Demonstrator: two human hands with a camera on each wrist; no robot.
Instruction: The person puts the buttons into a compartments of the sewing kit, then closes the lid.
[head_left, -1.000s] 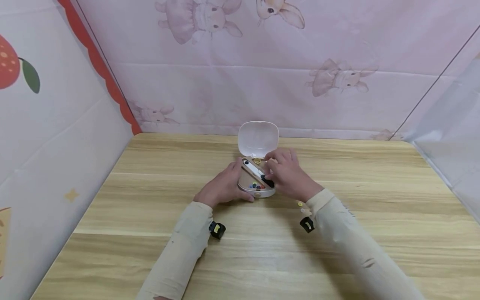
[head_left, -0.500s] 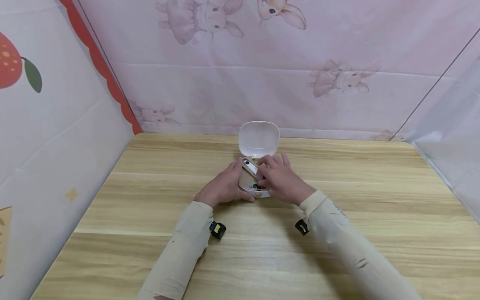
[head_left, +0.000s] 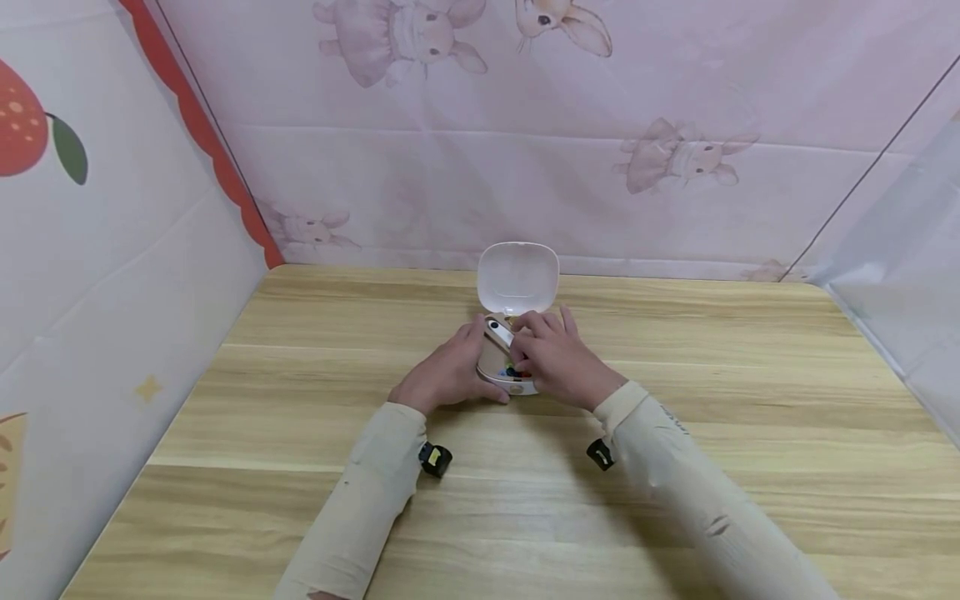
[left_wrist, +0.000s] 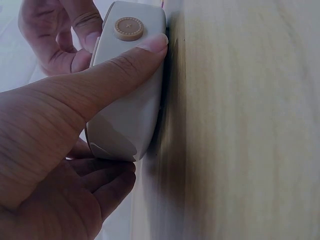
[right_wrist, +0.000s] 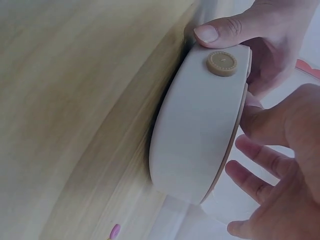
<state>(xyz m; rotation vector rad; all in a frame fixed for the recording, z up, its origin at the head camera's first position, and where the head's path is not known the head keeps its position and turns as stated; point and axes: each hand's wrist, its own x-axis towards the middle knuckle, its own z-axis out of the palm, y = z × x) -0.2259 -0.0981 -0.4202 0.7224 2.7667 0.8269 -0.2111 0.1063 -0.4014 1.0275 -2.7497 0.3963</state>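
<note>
A small white sewing box [head_left: 517, 388] lies on the table, its lid [head_left: 517, 279] standing up at the back. Its front bears a button-shaped clasp [left_wrist: 129, 29]. My left hand [head_left: 446, 371] grips the box from the left, thumb along the front wall. Across the beige insert lies a white tool [head_left: 499, 335] with a black dot at its upper end; its lower part is hidden. My right hand [head_left: 566, 362] reaches over the right half, fingertips at the tool. Whether it pinches anything I cannot tell. Small coloured pieces [head_left: 513, 372] fill the front compartment.
The wooden table [head_left: 300, 492] runs up to a pink rabbit-print cloth [head_left: 420, 183] at the back. A small pink piece [right_wrist: 115, 231] lies on the table beside the box. Black camera mounts [head_left: 435, 459] hang at both wrists.
My right hand has moved left over the box and now covers the tool's black lower end, which showed a second ago. The left hand stays on the box.
</note>
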